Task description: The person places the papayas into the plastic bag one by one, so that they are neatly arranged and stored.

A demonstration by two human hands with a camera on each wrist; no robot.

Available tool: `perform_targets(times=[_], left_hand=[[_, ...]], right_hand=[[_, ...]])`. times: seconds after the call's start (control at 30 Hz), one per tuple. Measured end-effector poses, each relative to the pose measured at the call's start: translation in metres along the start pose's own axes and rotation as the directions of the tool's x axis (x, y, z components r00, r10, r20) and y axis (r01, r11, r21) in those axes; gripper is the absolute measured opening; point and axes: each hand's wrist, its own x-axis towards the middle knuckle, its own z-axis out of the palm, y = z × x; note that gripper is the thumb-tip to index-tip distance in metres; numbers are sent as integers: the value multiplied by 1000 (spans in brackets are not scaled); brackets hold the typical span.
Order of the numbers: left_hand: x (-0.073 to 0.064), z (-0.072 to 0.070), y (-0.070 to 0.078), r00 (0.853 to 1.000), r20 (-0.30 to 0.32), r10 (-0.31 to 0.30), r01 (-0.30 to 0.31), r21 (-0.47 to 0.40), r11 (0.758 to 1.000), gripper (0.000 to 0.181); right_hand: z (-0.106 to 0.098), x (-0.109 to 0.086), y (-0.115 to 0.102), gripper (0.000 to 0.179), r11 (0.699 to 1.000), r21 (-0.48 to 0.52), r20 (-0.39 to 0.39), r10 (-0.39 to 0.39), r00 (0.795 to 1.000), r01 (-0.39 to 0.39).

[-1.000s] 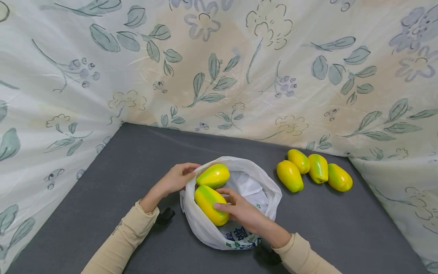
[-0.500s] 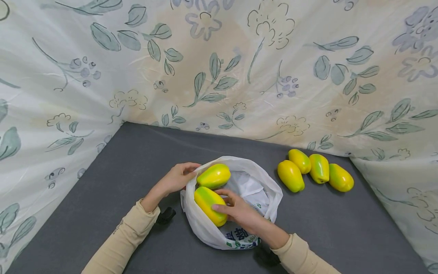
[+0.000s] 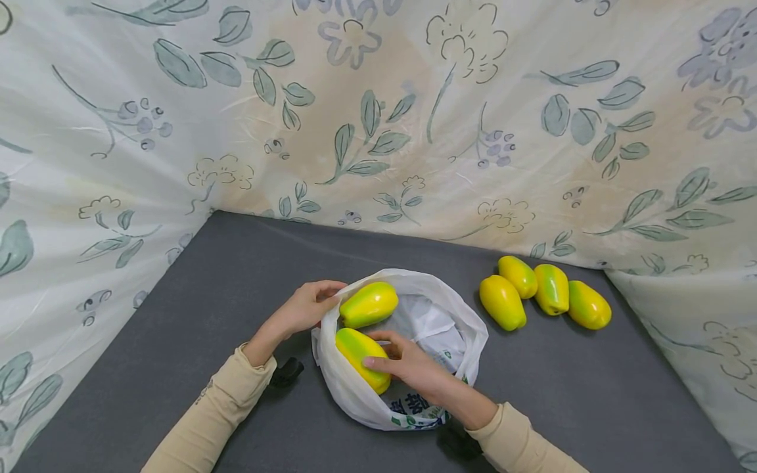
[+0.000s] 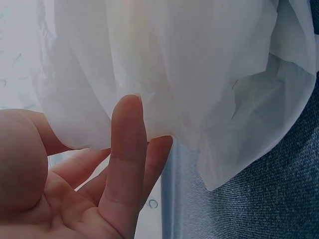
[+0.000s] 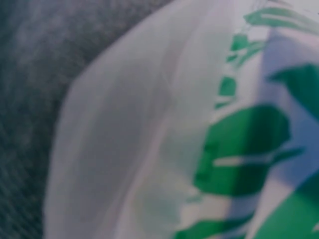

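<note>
A white plastic bag (image 3: 473,322) with green and dark print stands with its mouth wide and its rim rolled outward. My left hand (image 3: 301,307) holds its left rim; in the left wrist view, fingers (image 4: 128,144) lie along the thin plastic. Inside the bag, my right hand (image 3: 414,368) grips a yellow-green papaya (image 3: 357,351), thumb on top and the other fingers around its far side. Another papaya (image 3: 371,303) lies just beyond it, against the bag's left wall. In the right wrist view only the bag's printed side (image 5: 239,149) shows, blurred.
Several more papayas (image 3: 501,302) lie grouped on the dark grey cloth (image 3: 248,256) at the back right. A floral curtain (image 3: 378,131) rises behind and along both sides. Black wrist straps (image 3: 287,373) sit beneath the forearms.
My right hand and the gripped papaya have shifted slightly toward me and lower in the bag, widening the gap to the other papaya. My left hand has stayed at the rim.
</note>
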Motion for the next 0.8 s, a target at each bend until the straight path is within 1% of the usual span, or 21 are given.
perform_targets(times=[0.2,0.23,0.37,0.53,0.7,0.8], left_hand=[[1,1,-1,1000,4,0,0,1,1000,36],[1,1,-2,1000,1,-7,7,-5,1000,36],[1,1,-3,1000,6,-9,9,-12,1000,36],[1,0,-3,1000,9,3,-3,-7,1000,36],[2,1,-4,1000,2,0,0,6,1000,36],[2,1,-4,1000,-2,-4,4,15,1000,36]], right_hand=[[-1,0,1,58,999,-47,-6,-4,1000,4],[-1,0,1,58,999,-50,-3,-7,1000,7],[-2,-1,1,59,999,-43,14,-19,1000,20],[-4,-1,2,56,999,-28,28,-26,999,27],[-9,-1,2,57,999,-33,3,-12,1000,12],[-16,-3,3,59,999,-42,-11,-11,1000,11]])
